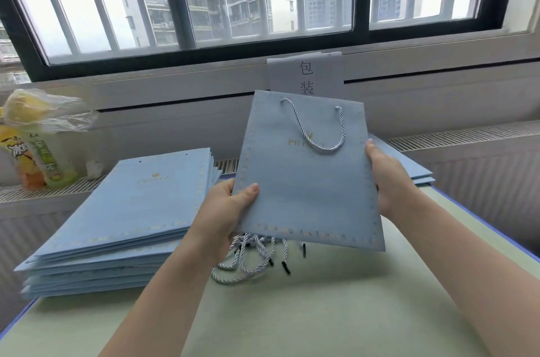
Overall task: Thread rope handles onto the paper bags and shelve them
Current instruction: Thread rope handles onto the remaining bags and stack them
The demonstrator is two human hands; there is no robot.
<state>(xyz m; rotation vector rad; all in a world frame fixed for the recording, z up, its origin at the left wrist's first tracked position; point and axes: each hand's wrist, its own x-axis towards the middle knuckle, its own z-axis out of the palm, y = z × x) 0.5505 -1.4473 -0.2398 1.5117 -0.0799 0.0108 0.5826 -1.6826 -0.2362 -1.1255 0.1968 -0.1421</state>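
I hold a flat light-blue paper bag [306, 181] upright above the table, its printed face toward me. A white-and-blue twisted rope handle [318, 128] loops down from two holes near its top. My left hand [228, 207] pinches the bag's lower left edge, thumb on the front. My right hand [385, 178] grips its right edge. Under the bag lies a bundle of loose rope handles [251, 260] with black tips. A stack of flat blue bags [125, 219] without handles sits on the left.
A few more flat blue bags [415, 172] lie behind my right hand. Drink bottles in a plastic bag [38, 140] stand on the radiator ledge at far left. A paper sign [306, 76] hangs under the window. The pale green table [321, 313] has a blue edge.
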